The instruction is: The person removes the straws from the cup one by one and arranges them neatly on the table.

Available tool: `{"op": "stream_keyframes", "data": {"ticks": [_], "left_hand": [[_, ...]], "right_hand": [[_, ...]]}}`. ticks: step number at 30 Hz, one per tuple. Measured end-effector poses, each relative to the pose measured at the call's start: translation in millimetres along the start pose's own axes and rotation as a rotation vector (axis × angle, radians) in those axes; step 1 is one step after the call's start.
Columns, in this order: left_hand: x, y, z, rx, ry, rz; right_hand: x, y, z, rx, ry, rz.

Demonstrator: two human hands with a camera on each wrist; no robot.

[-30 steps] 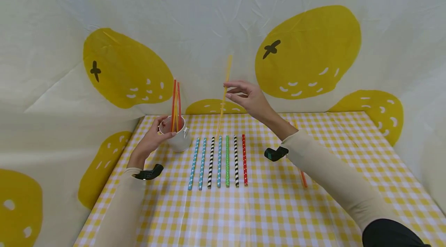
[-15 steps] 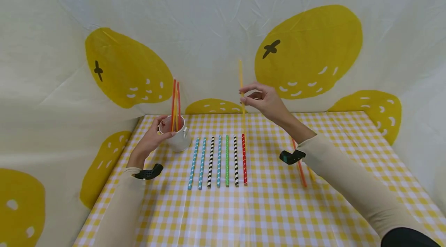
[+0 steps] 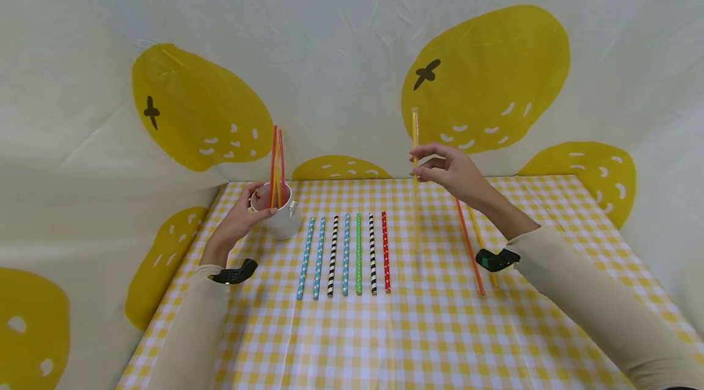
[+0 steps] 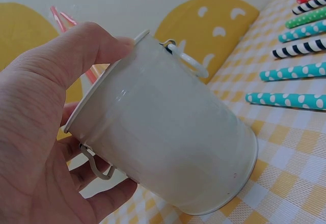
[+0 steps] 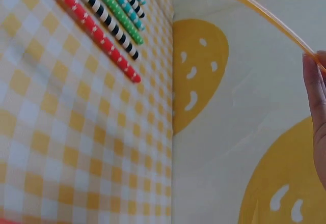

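Note:
My left hand [image 3: 238,222] grips the rim of a small white metal bucket [image 3: 285,226] at the table's left side. Several red and orange straws [image 3: 274,164] stand in it. In the left wrist view the thumb lies over the bucket's [image 4: 173,122] rim, with fingers on the far side near a wire handle loop. My right hand [image 3: 455,175] pinches a yellow-orange straw [image 3: 415,133] in a clear wrapper, held nearly upright above the table. Right of the bucket lies a row of paper straws: blue dotted [image 3: 305,261], black striped [image 3: 332,258], green [image 3: 359,255] and red [image 3: 386,255].
A red straw [image 3: 469,244] and a yellow straw [image 3: 475,228] lie on the table under my right forearm. The yellow checked tablecloth [image 3: 440,341] reaches a pale backdrop [image 3: 341,72] with large yellow fruit prints.
My right hand has moved right and slightly down with the yellow-orange straw, from above the row to beyond its red straw. My left hand and the bucket have not moved.

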State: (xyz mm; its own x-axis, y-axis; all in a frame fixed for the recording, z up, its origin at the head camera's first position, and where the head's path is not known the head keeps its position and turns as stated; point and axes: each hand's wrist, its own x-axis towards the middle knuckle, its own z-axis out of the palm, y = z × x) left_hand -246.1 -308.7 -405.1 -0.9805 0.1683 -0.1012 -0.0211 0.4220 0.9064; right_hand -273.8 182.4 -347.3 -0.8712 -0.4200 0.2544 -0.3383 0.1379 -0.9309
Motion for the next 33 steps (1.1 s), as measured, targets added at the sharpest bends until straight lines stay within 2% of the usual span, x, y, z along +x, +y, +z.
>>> {"op": "stream_keyframes", "data": {"ticks": [6,16,29,33], "left_hand": [[-9.1,16.6,0.9,0.002,-0.015,-0.004],[-10.2,15.9,-0.4,-0.004,-0.023,-0.003],[-10.5,15.5,-0.1,-0.011,-0.014,0.001],[-11.0,15.7,0.0,-0.009,-0.013,-0.003]], "right_hand": [[-14.7,9,-19,-0.026,0.005,0.057],[-39.7,28,-46,-0.167,0.001,0.092],[-63.4,52,-75,-0.24,-0.062,0.287],[-68.7,58,-85,-0.241,-0.094,0.322]]}}
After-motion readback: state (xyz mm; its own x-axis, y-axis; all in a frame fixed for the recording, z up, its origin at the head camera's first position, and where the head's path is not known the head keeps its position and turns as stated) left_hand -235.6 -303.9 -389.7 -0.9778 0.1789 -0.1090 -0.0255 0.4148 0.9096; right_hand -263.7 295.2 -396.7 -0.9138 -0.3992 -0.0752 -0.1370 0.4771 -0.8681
